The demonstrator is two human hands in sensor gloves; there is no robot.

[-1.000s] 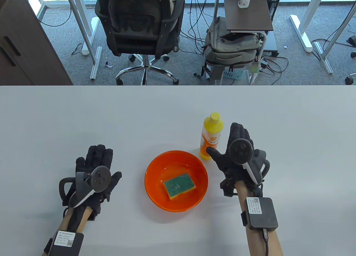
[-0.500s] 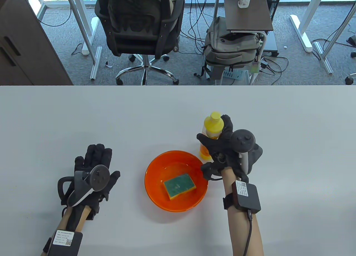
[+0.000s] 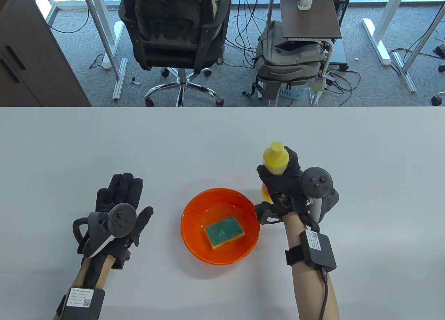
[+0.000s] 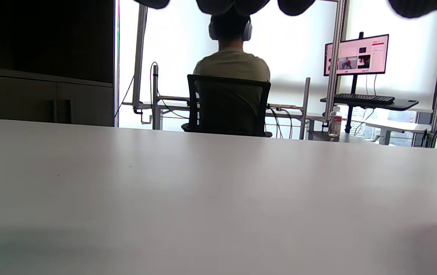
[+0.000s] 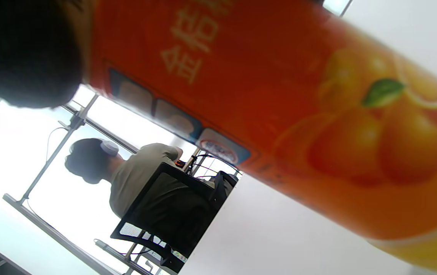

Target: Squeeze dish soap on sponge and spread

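A yellow dish soap bottle [image 3: 275,160] with an orange label stands just beyond the right rim of an orange bowl [image 3: 194,208]. My right hand [image 3: 282,181] grips the bottle around its middle; its label fills the right wrist view [image 5: 279,95]. A green-topped yellow sponge [image 3: 224,232] lies flat in the bowl. My left hand [image 3: 120,198] rests flat on the table, fingers spread, left of the bowl and holds nothing. In the left wrist view only its fingertips [image 4: 233,4] show at the top edge.
The white table [image 3: 222,135] stretches all around the bowl. Its far edge runs across the middle of the table view. Beyond it are an office chair [image 3: 174,31], a backpack [image 3: 288,59] and a small side table [image 3: 309,14].
My right hand moved left from beside the bottle and closed around it, then shifted the bottle slightly right. My left hand barely moved.
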